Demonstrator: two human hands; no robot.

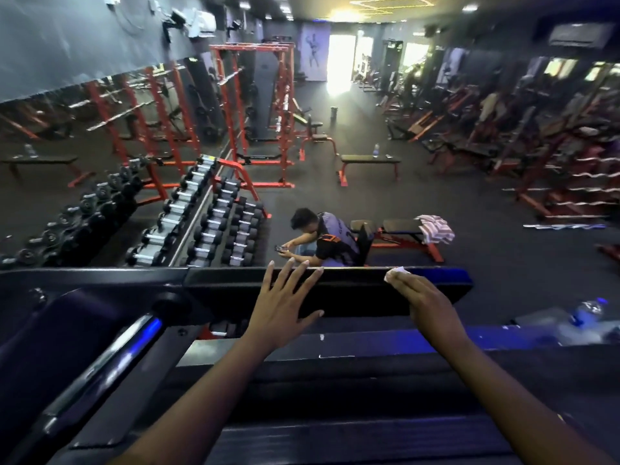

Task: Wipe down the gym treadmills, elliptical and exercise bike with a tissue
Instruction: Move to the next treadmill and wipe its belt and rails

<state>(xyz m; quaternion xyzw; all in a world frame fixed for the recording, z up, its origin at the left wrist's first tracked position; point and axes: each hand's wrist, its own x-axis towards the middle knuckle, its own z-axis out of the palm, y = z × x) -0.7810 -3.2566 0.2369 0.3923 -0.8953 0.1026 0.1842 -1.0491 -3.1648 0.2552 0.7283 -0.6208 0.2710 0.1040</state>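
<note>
Both hands are on the black top panel (362,292) of a treadmill. The left hand (281,307) lies flat on it, fingers spread wide and holding nothing. The right hand (426,300) is flat too, its straight fingers together, pressing a white tissue (394,274) against the panel's upper edge near the right end; only a corner of the tissue shows past the fingertips. Beyond the panel a person (332,238) sits bent over a phone (280,249), beside a rack of dumbbells (218,223). A striped towel (434,228) hangs over a red-framed bench (402,228) just behind that person.
</note>
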